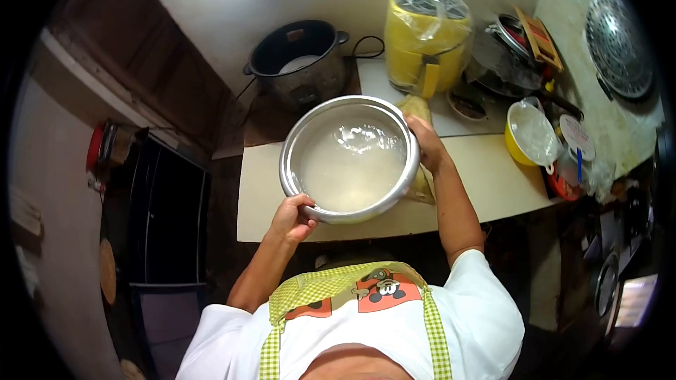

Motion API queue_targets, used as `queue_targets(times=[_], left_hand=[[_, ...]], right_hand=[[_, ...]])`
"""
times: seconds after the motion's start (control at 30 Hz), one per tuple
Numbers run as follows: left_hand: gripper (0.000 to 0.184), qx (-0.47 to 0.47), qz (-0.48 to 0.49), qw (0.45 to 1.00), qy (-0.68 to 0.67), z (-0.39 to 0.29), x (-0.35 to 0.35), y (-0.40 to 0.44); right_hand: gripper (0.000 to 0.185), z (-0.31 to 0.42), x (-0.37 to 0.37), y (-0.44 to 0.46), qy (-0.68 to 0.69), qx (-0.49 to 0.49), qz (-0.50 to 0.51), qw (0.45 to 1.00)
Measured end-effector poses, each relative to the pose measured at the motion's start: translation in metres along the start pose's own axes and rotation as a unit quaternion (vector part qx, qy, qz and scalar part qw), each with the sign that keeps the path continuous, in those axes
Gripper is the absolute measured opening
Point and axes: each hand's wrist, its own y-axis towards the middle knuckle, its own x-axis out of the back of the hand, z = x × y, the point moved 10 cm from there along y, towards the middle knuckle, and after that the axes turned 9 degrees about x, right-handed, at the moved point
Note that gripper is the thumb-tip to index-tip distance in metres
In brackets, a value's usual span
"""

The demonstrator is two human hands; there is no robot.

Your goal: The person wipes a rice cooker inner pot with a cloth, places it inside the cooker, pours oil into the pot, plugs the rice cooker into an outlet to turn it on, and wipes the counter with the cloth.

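Between my two hands is a wide round metal pot [291, 142] with a broad rim, holding cloudy whitish water [345, 176] whose surface ripples and catches the light. A pale layer shows under the water; I cannot make out its grains. My left hand [291, 219] grips the near-left rim, thumb on top. At the far-right rim, my right hand [425, 142] is closed round the edge. A yellowish cloth [421, 188] lies partly behind the pot and right hand. Behind the pot stands a large rice cooker [303, 88], lid off, with a pale round patch inside.
A yellow air fryer [427, 42] partly wrapped in plastic stands at the back of the pale table [486, 158]. To its right are a pan [500, 70], a yellow bowl [520, 151] and a plastic-lidded container [577, 142]. A perforated metal disc [620, 46] hangs on the right wall.
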Motion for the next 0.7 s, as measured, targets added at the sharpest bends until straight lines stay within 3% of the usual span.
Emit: queue_targets(times=[0.07, 0.13, 0.27, 0.3, 0.33, 0.4, 0.6, 0.7], left_hand=[[0.014, -0.001, 0.001, 1.0, 0.004, 0.003, 0.004, 0.001], [0.017, -0.011, -0.005, 0.999, 0.045, 0.001, 0.009, -0.001], [0.017, 0.019, 0.01, 0.992, 0.125, -0.023, 0.013, -0.022], [0.021, 0.01, 0.009, 0.99, 0.142, -0.033, 0.013, -0.028], [0.027, -0.073, -0.029, 0.968, 0.236, -0.06, 0.001, -0.048], [0.032, -0.052, -0.021, 0.966, 0.252, -0.077, -0.002, -0.054], [0.013, -0.106, -0.039, 0.96, 0.256, -0.158, -0.042, -0.092], [0.007, -0.116, 0.032, 0.957, 0.264, -0.214, -0.069, -0.098]], right_hand=[[0.025, -0.014, -0.002, 0.004, 0.063, -0.016, 0.055, 0.996], [0.019, -0.039, 0.022, 0.004, -0.109, -0.04, -0.033, 0.993], [0.014, -0.007, -0.007, -0.008, -0.064, -0.012, -0.05, 0.997], [0.014, 0.001, -0.013, -0.007, -0.069, -0.015, -0.042, 0.997], [0.015, 0.01, -0.017, -0.004, -0.089, -0.019, -0.041, 0.995], [0.015, 0.038, -0.034, 0.0, -0.09, -0.017, -0.037, 0.995], [0.01, 0.113, -0.065, 0.035, -0.152, 0.006, -0.02, 0.988], [0.008, 0.146, -0.074, 0.07, -0.132, 0.03, -0.044, 0.99]])
